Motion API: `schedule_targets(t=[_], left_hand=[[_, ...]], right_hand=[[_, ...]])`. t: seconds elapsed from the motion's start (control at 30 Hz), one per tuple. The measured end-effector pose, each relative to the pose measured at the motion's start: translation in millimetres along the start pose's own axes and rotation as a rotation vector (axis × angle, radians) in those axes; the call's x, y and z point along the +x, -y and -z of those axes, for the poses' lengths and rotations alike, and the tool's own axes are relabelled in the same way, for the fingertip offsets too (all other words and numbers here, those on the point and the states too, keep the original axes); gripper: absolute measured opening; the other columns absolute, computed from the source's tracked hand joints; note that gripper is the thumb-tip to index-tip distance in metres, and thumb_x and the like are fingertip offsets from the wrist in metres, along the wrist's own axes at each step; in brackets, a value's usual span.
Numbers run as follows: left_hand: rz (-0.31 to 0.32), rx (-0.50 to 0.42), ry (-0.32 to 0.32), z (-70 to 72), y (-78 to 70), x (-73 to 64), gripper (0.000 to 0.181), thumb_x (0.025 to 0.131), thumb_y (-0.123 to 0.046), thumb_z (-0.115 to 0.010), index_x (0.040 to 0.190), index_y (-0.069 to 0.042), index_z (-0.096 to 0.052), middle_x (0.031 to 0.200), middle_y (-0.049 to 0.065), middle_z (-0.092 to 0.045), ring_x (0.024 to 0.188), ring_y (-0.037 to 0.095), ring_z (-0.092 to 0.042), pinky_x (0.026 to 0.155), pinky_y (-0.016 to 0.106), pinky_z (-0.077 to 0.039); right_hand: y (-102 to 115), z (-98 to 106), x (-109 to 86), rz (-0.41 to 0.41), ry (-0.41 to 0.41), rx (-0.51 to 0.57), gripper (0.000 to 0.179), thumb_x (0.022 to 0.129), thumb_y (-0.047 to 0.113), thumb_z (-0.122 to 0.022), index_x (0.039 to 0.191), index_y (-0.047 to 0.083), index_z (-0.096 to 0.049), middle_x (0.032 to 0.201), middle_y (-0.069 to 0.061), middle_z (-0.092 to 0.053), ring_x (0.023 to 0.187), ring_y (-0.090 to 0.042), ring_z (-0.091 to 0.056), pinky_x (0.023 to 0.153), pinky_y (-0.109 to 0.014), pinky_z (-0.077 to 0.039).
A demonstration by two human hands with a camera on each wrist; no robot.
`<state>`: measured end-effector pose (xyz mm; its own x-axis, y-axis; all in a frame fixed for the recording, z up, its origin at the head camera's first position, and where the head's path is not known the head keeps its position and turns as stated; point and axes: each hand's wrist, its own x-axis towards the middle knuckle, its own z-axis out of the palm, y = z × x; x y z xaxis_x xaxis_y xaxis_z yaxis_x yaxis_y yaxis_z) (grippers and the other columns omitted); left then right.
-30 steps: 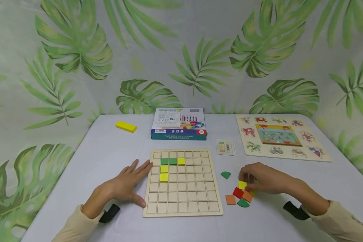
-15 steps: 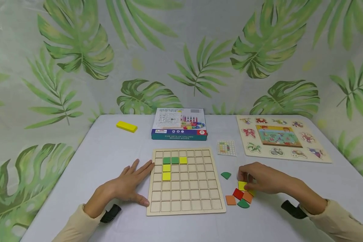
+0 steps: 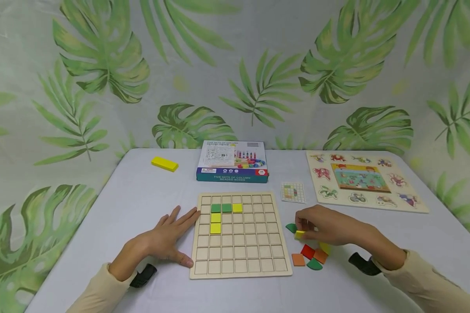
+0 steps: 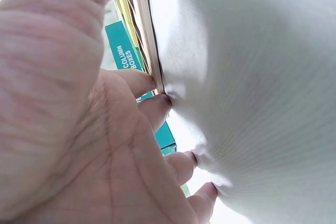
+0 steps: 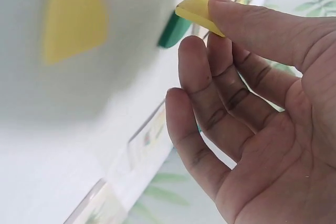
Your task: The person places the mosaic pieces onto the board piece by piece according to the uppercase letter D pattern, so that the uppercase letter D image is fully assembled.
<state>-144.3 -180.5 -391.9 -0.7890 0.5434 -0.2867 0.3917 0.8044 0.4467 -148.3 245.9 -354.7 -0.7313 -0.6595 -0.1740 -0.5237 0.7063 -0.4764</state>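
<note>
My right hand (image 3: 329, 226) pinches a yellow square tile (image 5: 198, 11) between thumb and fingers, just right of the wooden grid board (image 3: 243, 254). Below it lie a red tile (image 3: 307, 251), two orange tiles (image 3: 298, 260), a green quarter-circle (image 3: 315, 264) and a yellow curved piece (image 5: 76, 22). Another green quarter-circle (image 3: 291, 228) is partly behind the held tile. On the board sit two green tiles (image 3: 221, 208) in a row with a yellow tile (image 3: 237, 208), and two more yellow tiles (image 3: 216, 222) below. My left hand (image 3: 166, 241) rests spread out, fingertips and thumb at the board's left edge.
Behind the board stands a beaded-boxes carton (image 3: 232, 161). A small pattern card (image 3: 293, 192) lies to its right, near a sea-animal puzzle board (image 3: 321, 191). At the back left is a yellow block (image 3: 164, 164). A leaf-print cloth (image 3: 203, 65) hangs behind the table.
My right hand has picked up the yellow square tile from the pile and moved left with it. The board has shifted slightly to the right, my left hand staying at its edge.
</note>
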Motion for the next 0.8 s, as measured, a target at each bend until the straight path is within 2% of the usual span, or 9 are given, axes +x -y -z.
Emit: schedule_targets(t=[0.37,0.8], left_hand=[[0.000,-0.006,0.007,-0.2,0.1,0.0,0.125,0.067,-0.057,-0.086,0.161,-0.012,-0.017,0.170,0.009,-0.010,0.152,0.050,0.005,0.116,0.073,-0.004],[-0.006,0.010,0.006,-1.0,2.1,1.6,0.125,0.068,-0.059,-0.085,0.162,-0.012,-0.016,0.169,0.010,-0.010,0.152,0.050,0.005,0.116,0.073,-0.005]], right_hand=[[23,-7,32.0,0.101,-0.024,-0.027,0.014,0.092,0.014,-0.073,0.087,0.018,-0.061,0.076,0.012,-0.054,0.072,-0.003,-0.049,0.066,-0.021,-0.046],[60,-19,81.2,0.122,-0.009,-0.031,0.010,0.096,0.015,-0.068,0.091,0.016,-0.060,0.079,0.009,-0.054,0.075,-0.010,-0.052,0.067,-0.022,-0.045]])
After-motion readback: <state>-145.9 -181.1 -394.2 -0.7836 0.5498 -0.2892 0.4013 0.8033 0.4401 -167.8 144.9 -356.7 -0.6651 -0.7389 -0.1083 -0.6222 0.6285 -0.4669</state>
